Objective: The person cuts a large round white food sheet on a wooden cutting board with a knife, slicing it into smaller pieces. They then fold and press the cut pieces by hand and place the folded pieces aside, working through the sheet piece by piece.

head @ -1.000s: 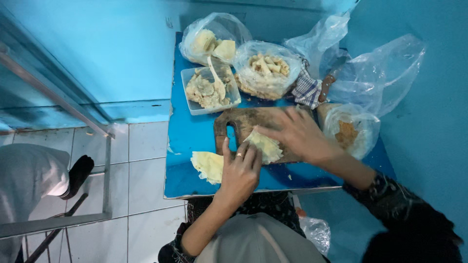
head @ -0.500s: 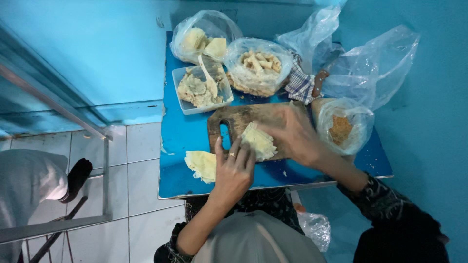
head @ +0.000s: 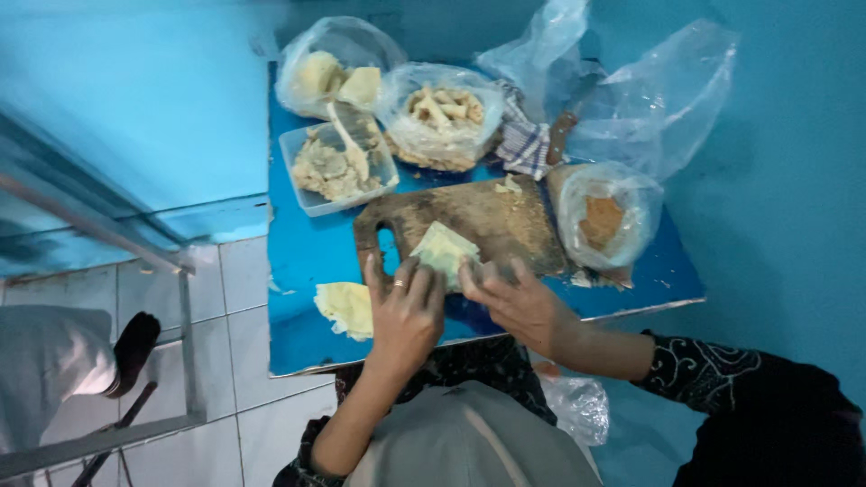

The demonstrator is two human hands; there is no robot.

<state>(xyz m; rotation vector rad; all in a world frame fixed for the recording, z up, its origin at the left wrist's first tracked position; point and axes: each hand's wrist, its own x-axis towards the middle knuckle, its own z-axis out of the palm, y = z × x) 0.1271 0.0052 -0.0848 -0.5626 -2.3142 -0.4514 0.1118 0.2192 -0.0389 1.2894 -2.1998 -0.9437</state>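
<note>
At the near edge of the blue surface, our left hand and right hand meet over a pale folded wrapper lying on the wooden cutting board. Both hands are bent at the knuckles, fingertips pressed down on the wrapper's near edge: the left, with a ring on 1 finger, pins the left corner, and the right pins the right. Neither hand lifts it; it lies flat on the board's near half, beside the handle hole.

We judge this to be the folding step, the filling already enclosed. The next move would call for even pressure from both hands so the thin sheet neither tears nor opens.

Just left of the left hand lies a small stack of spare wrappers, close to the surface's front edge. Beyond the board stands a clear tub of filling with a spoon in it, a bag of finished rolls, a bag of pale blocks, and, at right, a bag of brown crumbs. A checked cloth lies between them.
</note>
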